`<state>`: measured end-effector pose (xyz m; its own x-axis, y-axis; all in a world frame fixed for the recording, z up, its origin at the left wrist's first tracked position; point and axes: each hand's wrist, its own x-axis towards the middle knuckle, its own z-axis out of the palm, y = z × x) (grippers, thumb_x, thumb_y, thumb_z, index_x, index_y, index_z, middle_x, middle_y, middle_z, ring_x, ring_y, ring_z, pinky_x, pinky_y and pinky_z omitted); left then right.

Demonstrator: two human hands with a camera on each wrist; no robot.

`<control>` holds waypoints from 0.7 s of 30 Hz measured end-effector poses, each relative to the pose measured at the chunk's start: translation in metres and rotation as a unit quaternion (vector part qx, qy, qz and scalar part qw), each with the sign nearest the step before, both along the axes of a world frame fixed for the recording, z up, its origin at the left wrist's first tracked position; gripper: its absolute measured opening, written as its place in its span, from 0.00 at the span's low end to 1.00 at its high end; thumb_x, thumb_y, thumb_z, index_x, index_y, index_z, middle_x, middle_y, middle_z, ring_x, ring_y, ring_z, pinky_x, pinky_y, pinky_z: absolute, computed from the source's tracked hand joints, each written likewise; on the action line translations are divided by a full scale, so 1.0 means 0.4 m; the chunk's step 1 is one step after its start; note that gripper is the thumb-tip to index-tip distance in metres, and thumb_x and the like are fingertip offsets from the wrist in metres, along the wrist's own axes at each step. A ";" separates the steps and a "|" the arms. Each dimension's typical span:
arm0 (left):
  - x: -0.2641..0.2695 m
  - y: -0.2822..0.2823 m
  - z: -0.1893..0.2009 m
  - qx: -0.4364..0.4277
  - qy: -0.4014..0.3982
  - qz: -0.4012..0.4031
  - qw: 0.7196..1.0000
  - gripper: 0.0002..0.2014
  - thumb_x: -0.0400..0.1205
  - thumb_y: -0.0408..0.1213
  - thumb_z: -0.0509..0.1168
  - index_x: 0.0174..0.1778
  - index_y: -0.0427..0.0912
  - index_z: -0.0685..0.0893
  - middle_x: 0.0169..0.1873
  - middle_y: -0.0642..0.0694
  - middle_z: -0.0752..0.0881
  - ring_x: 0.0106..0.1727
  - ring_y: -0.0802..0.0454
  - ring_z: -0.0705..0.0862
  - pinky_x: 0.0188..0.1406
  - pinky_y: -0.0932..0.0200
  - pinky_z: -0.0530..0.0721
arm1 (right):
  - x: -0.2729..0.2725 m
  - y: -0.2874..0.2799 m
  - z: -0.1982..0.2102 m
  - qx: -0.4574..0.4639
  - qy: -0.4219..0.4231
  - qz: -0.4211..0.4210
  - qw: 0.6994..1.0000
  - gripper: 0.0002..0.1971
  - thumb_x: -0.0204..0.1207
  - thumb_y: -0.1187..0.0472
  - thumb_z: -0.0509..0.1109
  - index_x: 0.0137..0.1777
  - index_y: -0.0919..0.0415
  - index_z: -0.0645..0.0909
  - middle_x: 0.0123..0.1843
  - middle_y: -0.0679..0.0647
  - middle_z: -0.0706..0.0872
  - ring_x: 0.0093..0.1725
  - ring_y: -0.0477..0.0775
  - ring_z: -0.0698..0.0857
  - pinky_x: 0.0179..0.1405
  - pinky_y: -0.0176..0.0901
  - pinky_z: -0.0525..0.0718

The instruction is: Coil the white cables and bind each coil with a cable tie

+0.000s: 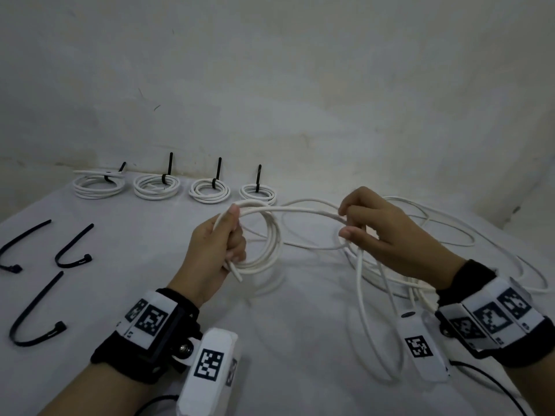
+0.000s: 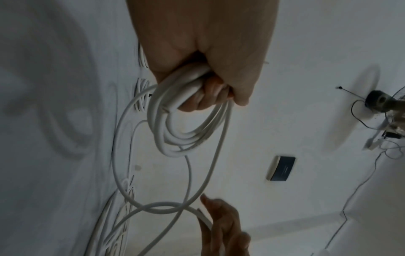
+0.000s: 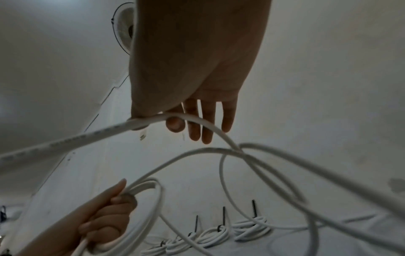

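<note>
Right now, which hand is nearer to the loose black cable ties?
Left. The left hand is just right of the loose black cable ties; the right hand is farther right.

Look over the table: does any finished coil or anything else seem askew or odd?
The leftmost bound coil looks untidy: a straight cable end sticks out sideways across its top, unlike the other three coils. Loose cable sprawls tangled at the right.

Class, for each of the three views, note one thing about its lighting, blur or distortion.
Head view: dim, even light, soft shadows under the cable, table edges bowed by the wide lens. Left wrist view: motion blur smears the cable shadows. Right wrist view: right hand dark against the bright wall.
</note>
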<state>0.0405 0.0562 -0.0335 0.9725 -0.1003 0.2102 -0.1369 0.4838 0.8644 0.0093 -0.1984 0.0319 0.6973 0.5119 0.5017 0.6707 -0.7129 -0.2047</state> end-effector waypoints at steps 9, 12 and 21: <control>0.009 0.002 0.003 -0.044 0.016 0.027 0.999 0.19 0.88 0.42 0.53 0.30 0.44 0.65 0.15 0.55 0.60 0.15 0.60 0.58 0.16 0.68 0.63 | -0.044 -0.084 0.009 -0.038 0.085 -0.129 0.987 0.09 0.75 0.42 0.64 0.41 0.46 0.73 0.57 0.45 0.75 0.45 0.43 0.85 0.39 0.35 0.82; 0.012 0.006 0.004 -0.058 0.023 0.016 0.998 0.19 0.87 0.44 0.54 0.30 0.44 0.65 0.15 0.55 0.60 0.15 0.60 0.58 0.15 0.68 0.63 | -0.058 -0.107 0.026 0.023 0.119 -0.150 0.981 0.11 0.80 0.64 0.67 0.57 0.49 0.77 0.53 0.44 0.82 0.26 0.44 0.87 0.29 0.30 0.80; 0.013 0.025 0.012 -0.109 0.013 -0.043 0.993 0.18 0.81 0.49 0.57 0.26 0.47 0.66 0.14 0.56 0.60 0.14 0.63 0.59 0.16 0.69 0.61 | -0.055 -0.128 0.011 -0.134 0.024 -0.139 0.981 0.18 0.73 0.73 0.73 0.62 0.58 0.86 0.48 0.52 0.87 0.38 0.23 0.77 0.41 0.14 0.68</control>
<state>0.0455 0.0662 -0.0286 0.9678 -0.1388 0.2102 -0.0648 0.6692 0.7403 -0.0126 -0.2496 0.0362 0.8484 0.4068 0.3386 0.4362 -0.8998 -0.0119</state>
